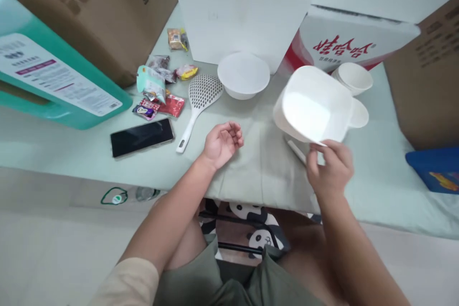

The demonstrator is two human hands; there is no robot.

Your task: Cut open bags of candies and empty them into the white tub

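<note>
My right hand (330, 167) pinches the near rim of a white plastic container (311, 105), tilted so its pale inside shows. A rounded tab sticks out from the container's right side. Beneath it, a white stick-like handle (296, 150) lies on the table, its far end hidden. My left hand (223, 145) rests palm up on the cloth, fingers loosely curled and holding nothing. Closest to it are a white slotted skimmer (204, 93), lying flat with its handle toward me, and a white bowl (244, 76) standing upright farther back.
Several snack packets (154, 87) and a black phone (142, 137) lie at the left, beside a large teal jug (64, 76). White cups (355, 78) stand behind the container. Cardboard boxes (96, 14) and a white box (240, 14) line the back; a blue box (435, 169) sits far right.
</note>
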